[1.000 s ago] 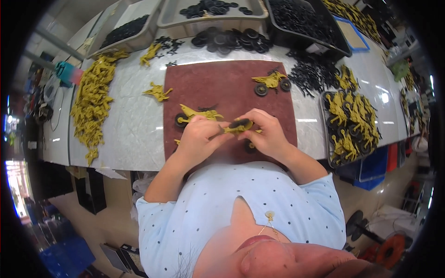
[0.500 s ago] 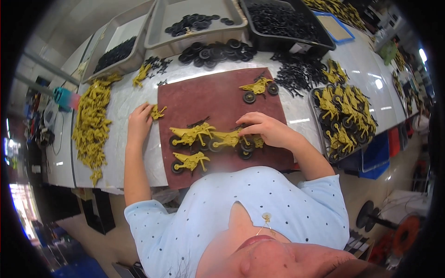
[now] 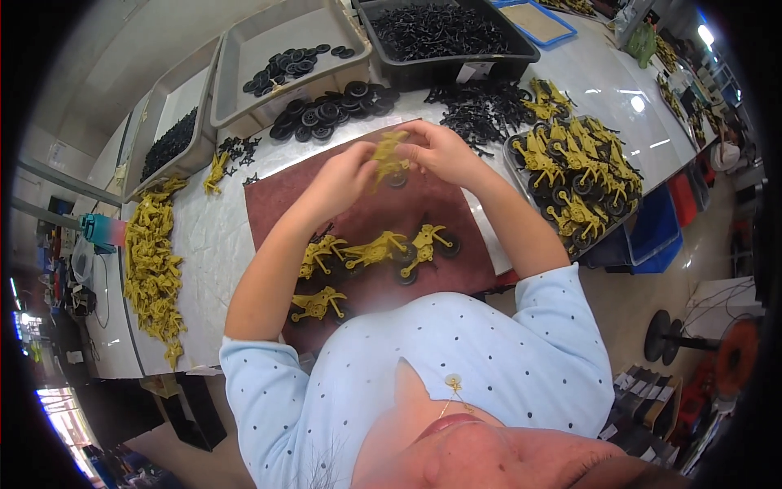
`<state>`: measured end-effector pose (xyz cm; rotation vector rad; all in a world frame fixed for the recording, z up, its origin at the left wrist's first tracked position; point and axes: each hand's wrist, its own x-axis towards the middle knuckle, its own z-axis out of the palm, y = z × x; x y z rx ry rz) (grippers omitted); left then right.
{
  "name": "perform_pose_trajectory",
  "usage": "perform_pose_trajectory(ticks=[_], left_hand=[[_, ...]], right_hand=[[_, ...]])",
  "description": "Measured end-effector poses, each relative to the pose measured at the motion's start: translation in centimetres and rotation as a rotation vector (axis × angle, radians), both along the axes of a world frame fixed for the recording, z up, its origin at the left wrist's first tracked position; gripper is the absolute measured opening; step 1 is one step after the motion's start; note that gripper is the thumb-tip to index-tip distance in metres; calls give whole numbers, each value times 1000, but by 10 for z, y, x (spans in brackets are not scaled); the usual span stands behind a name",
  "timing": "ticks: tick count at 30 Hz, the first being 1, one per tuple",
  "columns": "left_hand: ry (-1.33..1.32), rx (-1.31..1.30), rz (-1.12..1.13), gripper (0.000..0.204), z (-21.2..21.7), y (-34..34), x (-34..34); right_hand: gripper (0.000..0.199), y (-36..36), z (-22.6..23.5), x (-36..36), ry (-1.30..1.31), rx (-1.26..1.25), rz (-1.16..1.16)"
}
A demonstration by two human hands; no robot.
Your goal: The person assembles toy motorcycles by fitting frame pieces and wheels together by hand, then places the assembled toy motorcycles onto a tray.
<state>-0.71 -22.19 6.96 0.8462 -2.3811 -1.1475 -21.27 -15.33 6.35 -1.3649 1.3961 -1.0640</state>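
Note:
Both my hands are raised over the far part of a dark red mat point(image 3: 432, 204), pinching a yellow toy motorcycle point(image 3: 391, 153) between them. It is blurred, and a black wheel shows at its lower end. My left hand point(image 3: 346, 177) has its fingers closed at the toy's left side; my right hand point(image 3: 446, 153) grips from the right, thumb toward me. Nearer on the mat lie several more toy motorcycles: one on the left point(image 3: 323, 254), one in the middle point(image 3: 379, 248), one on the right point(image 3: 428, 244) and one closer to me point(image 3: 319, 304).
Yellow parts point(image 3: 152, 269) are heaped at the left. Loose black wheels point(image 3: 326, 112) lie beyond the mat, before a grey bin point(image 3: 358, 65) and a black bin point(image 3: 521, 55). Small black parts point(image 3: 468, 110) spread at the far right, near a tray point(image 3: 516, 167) piled with toy motorcycles.
My left hand has left the mat's left edge and my right hand has left the near row. Both have met at the far part, now holding a toy motorcycle. The view has shifted.

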Motion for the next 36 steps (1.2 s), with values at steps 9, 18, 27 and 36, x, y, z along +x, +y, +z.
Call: perform_pose_trajectory(ticks=[9,18,27,36], left_hand=[[-56,-478,-2,37,-48,-13,-67],[-217,-560,62,23,-59,-9,-68],[-307,-451,59,24,-61,-10,-71],[-284,-557,152,20,-68,-6,-77]], right_hand=[[46,-21,-63,-36,313,-84,-373],[39,-21,-75,-26,755,-214,-480],[40,-22,-81,-25,826,-237,-476],[44,-26,-72,-32,759,-196,-343]])
